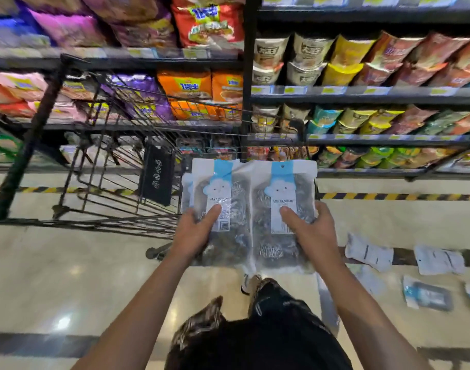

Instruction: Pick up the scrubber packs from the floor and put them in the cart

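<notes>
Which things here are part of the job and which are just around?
Job:
- left hand holding left pack
- right hand holding right pack
- floor packs
- cart

Just around:
- snack bags on shelves
- noodle cups on shelves
- striped tape on floor

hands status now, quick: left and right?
Left hand: closed on the left scrubber pack.
Right hand: closed on the right scrubber pack.
</notes>
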